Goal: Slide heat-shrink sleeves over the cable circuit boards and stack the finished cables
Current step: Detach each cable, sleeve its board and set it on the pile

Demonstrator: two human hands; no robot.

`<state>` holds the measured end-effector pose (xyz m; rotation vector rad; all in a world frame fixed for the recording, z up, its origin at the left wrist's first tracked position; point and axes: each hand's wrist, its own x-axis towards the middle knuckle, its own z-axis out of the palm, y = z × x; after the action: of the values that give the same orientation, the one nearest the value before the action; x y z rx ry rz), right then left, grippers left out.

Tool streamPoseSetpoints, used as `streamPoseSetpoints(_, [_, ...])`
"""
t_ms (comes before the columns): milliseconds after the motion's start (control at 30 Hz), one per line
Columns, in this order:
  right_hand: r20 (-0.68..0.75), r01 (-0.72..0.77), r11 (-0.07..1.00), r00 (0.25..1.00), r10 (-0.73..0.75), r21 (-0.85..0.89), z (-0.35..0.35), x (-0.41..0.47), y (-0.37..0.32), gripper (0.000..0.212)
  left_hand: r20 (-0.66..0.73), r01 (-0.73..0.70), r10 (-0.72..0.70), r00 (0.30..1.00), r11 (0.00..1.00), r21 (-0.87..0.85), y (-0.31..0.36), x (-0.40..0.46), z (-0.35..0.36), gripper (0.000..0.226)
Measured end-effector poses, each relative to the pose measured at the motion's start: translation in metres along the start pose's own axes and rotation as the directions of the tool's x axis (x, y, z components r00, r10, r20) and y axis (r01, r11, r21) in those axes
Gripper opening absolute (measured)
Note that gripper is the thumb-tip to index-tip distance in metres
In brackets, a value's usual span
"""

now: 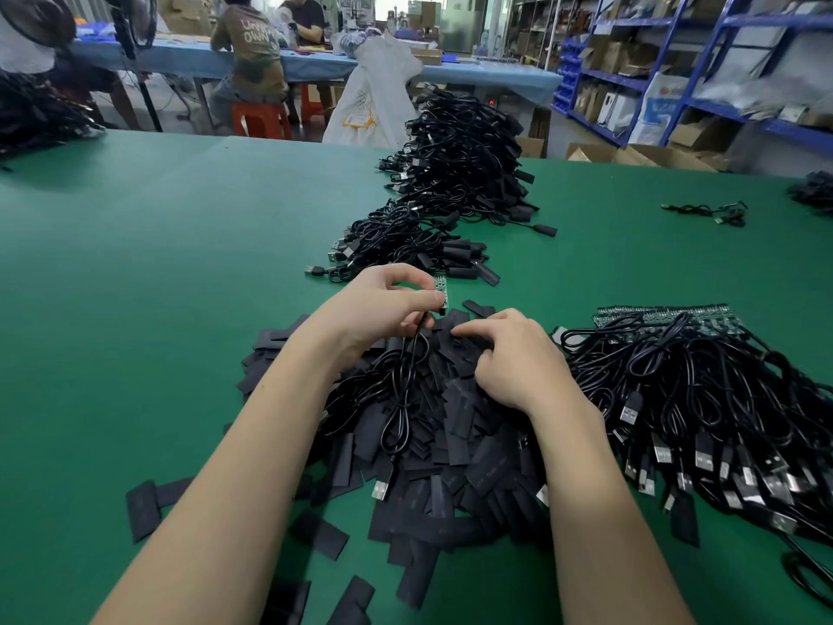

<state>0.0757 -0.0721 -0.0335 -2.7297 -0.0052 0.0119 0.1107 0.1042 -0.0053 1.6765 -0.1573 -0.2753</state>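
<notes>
Green felt-topped bench (157, 272) carries everything. Tall stack of finished black sleeved cables (459, 160) sits far ahead; it looks ready to slump if you toss the next one on. Tangled bundle of unsleeved black USB cables (703, 399) lies at your right, loops interlocked, so one tug could drag several. Loose heap of flat black heat-shrink sleeves (450, 426) lies under your hands. Your right hand (514, 358) digs in, fingers curled; whether it grips a sleeve I cannot tell, and two may lift together. Your left hand (383, 304) pinches the small green circuit board (441, 288) above the heap, its black cable (401, 399) trailing over the sleeves; it could snag them.
</notes>
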Motion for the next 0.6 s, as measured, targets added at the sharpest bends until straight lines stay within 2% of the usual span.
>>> streamPoseSetpoints(67, [-0.006,0.002,1.000,1.000,-0.002,0.002,-0.002,-0.001,0.000,0.056,-0.002,0.000,0.000,1.000,1.000,0.011,0.000,0.001,0.000,0.011])
streamPoseSetpoints(300, [-0.054,0.019,0.998,0.998,-0.016,0.056,-0.004,0.000,0.005,0.026,0.001,0.004,-0.004,1.000,1.000,0.027,0.000,0.001,0.000,0.010])
streamPoseSetpoints(400, [-0.132,0.025,0.996,0.991,-0.014,0.083,-0.005,0.001,0.007,0.020,-0.004,0.004,-0.004,1.000,1.000,0.026,0.000,0.001,0.000,0.010])
streamPoseSetpoints(500, [-0.220,0.060,0.979,0.975,-0.016,0.195,-0.010,0.000,0.008,0.021,-0.004,0.006,-0.006,1.000,0.999,0.032,0.001,0.001,0.000,0.009])
streamPoseSetpoints(600, [-0.261,0.107,0.905,0.965,0.004,0.412,-0.017,0.000,0.010,0.019,-0.006,0.009,-0.009,1.000,0.999,0.040,0.001,0.000,0.002,0.009])
